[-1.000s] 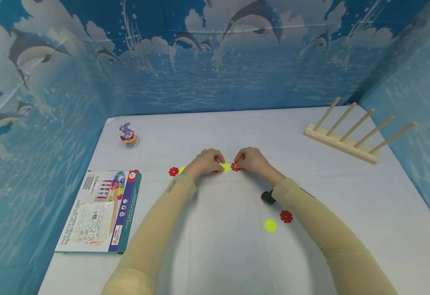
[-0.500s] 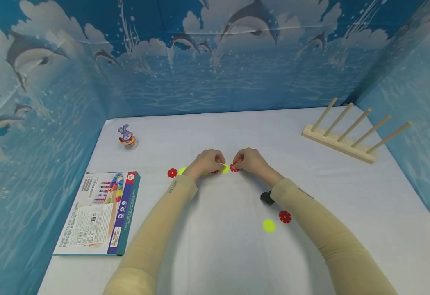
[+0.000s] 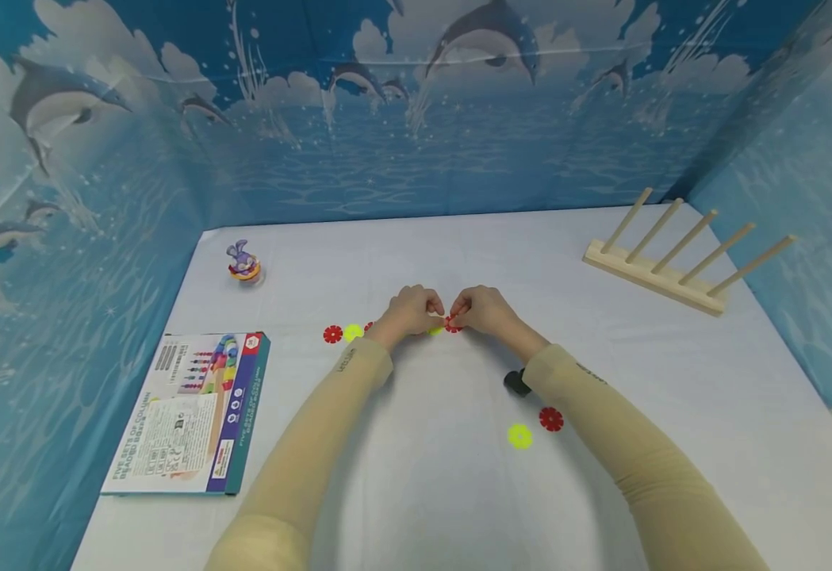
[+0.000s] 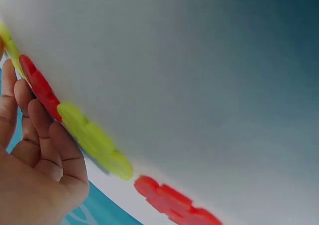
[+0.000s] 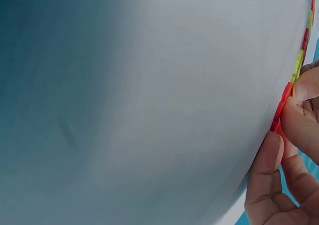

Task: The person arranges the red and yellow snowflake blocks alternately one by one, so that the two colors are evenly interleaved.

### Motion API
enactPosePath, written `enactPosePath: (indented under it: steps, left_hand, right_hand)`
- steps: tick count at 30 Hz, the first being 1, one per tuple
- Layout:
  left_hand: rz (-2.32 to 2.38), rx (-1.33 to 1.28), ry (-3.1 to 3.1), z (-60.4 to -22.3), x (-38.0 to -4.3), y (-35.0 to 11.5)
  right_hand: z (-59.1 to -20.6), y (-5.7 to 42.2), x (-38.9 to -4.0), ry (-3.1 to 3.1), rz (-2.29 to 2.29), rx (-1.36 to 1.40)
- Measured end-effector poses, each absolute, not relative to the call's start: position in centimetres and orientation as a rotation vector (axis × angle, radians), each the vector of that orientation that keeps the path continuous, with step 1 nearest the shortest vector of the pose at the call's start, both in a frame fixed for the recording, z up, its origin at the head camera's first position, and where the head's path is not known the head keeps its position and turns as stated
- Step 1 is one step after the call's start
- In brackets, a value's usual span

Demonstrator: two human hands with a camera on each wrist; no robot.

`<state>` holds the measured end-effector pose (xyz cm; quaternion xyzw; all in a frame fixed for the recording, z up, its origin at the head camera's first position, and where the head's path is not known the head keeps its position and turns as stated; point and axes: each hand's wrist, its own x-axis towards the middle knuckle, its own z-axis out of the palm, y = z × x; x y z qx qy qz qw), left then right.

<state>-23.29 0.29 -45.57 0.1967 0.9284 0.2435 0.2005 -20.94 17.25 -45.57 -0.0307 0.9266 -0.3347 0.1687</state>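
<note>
Notched flat discs, alternately red and yellow, form a row in front of the hands. A red disc (image 3: 333, 334) and a yellow disc (image 3: 354, 333) show at its left end. My right hand (image 3: 485, 309) pinches the row's rightmost red disc (image 5: 282, 108) between thumb and fingers. Beside it, my left hand (image 3: 412, 311) has curled fingers at the adjoining yellow disc (image 5: 297, 65), its thumb close to where the two discs meet. That hand hides the middle of the row in the head view. Whether these two discs interlock cannot be told.
A loose yellow disc (image 3: 519, 436) and red disc (image 3: 551, 419) lie nearer, by the right forearm. A wooden rack (image 3: 654, 277) with several pegs stands back right. A box (image 3: 180, 412) lies left, behind it a rabbit figurine (image 3: 245, 262). A black device (image 3: 517, 384) sits at the right wrist.
My left hand has shifted right along the row toward the right hand, uncovering part of another red disc on the left. The right hand keeps its pinch in about the same place.
</note>
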Motion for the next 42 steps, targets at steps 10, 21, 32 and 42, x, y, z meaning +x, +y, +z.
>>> enactPosePath:
  steps: [10, 21, 32, 42]
  left_hand:
    - [0.725, 0.516, 2.564, -45.2, -23.4, 0.6]
    - [0.752, 0.489, 2.539, -45.3, -23.4, 0.8]
    - [0.785, 0.453, 2.509, -45.4, -23.4, 0.8]
    - [0.764, 0.446, 2.499, -45.6, -23.3, 0.6]
  right_hand:
    - [-44.6, 17.5, -20.9, 2.603, -0.943, -0.084]
    - [-43.0, 20.3, -18.1, 2.599, -1.003, -0.157]
    - [-42.8, 26.6, -11.9, 2.593, -0.963, -0.198]
    - [-43.5, 30.2, -7.6, 2.543, -0.864, -0.157]
